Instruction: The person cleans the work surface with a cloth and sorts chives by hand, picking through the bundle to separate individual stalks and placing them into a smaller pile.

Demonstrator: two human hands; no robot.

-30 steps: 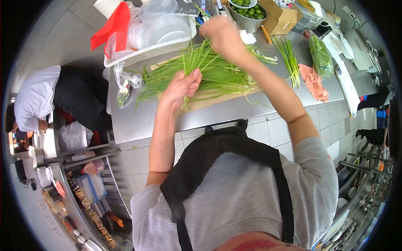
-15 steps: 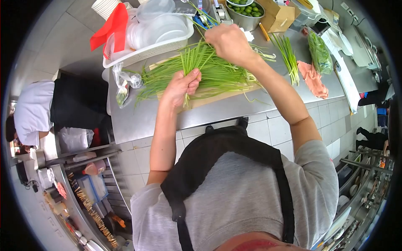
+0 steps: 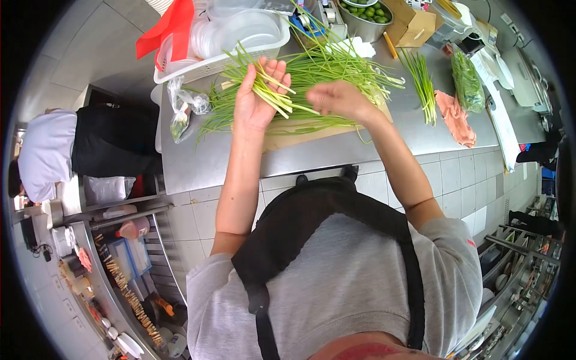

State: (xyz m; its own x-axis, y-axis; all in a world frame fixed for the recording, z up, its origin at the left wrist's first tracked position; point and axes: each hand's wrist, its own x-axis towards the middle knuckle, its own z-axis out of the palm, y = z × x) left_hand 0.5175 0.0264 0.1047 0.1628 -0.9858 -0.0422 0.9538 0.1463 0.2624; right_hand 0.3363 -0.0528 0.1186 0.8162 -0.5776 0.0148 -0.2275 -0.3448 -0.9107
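Across the palm of my left hand (image 3: 257,102) lies a small bunch of spring onions (image 3: 273,95), held with the fingers loosely curled up around it. The pale cut ends point down and to the right. My right hand (image 3: 342,101) hovers just right of those ends, its fingers slightly blurred and loosely stretched, with nothing visible in them. Beneath both hands, a large loose heap of spring onions (image 3: 318,72) spreads over a tan board (image 3: 288,140). A separate neat bundle of spring onions (image 3: 422,87) rests farther right on the steel table.
A white basket of plastic lids (image 3: 219,65) and a red cloth stand at the back left. Behind the heap are a metal pot of green limes (image 3: 367,25) and a cardboard box (image 3: 414,27). A pink cloth (image 3: 454,119) and bagged greens (image 3: 468,84) lie right. Another person (image 3: 48,153) is at left.
My left hand has turned palm up and risen, its bunch now lying with pale ends to the right. My right hand has come down from the back of the heap towards those ends.
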